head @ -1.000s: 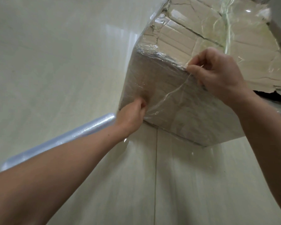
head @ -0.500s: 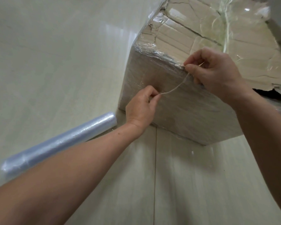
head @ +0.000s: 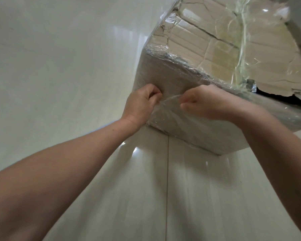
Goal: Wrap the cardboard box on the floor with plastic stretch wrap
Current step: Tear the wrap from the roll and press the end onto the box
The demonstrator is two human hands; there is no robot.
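Against the near side of the cardboard box [head: 174, 75] both of my hands are working close together. I have my left hand [head: 140, 105] curled, fingers tucked in, pinching one end of a thin twisted strand of stretch wrap [head: 170, 98]. My right hand [head: 207, 103] is curled the same way and pinches the other end, just beside the left. The short strand runs between them, lying close to the film-covered face. The box stands on the pale tiled floor [head: 59, 66], its crumpled top shiny with wrap.

Box [head: 172, 87] on floor [head: 59, 66], hands before it.
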